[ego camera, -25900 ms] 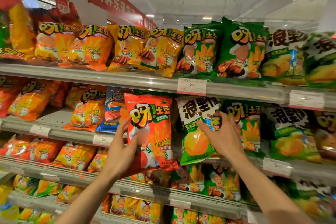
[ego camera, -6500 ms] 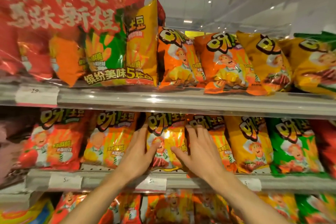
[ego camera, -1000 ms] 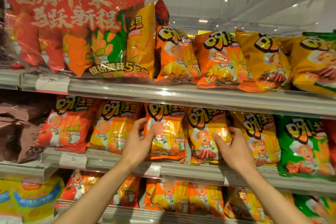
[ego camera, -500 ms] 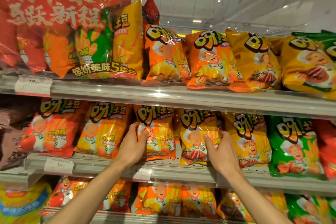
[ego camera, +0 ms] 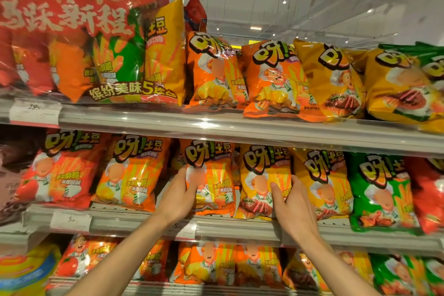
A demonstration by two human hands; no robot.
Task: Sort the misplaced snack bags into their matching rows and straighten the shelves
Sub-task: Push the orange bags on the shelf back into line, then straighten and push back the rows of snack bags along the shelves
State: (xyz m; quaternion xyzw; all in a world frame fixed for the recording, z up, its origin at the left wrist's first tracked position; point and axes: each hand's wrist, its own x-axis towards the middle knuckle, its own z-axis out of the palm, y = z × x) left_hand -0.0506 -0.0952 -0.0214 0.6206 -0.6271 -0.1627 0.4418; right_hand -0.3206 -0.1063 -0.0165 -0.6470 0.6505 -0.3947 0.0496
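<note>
Since the previous frame, both hands have shifted slightly inward. Left hand (ego camera: 179, 196) grips the left edge of the orange bag (ego camera: 211, 178); right hand (ego camera: 292, 206) clasps the yellow bag (ego camera: 263, 180) at its 3 o'clock, both upright on the middle shelf (ego camera: 240, 228).

A shop, most likely a supermarket snack aisle, is shown. Metal shelves (ego camera: 240, 127) are stacked in tiers and packed with rows of printed snack bags (ego camera: 211, 178) in orange, yellow, green and red. Paper price tags (ego camera: 70, 220) are clipped into the clear shelf-edge strips. A large red multipack (ego camera: 79, 31) is displayed at upper left, and ceiling lights (ego camera: 255, 28) are seen at upper right.
</note>
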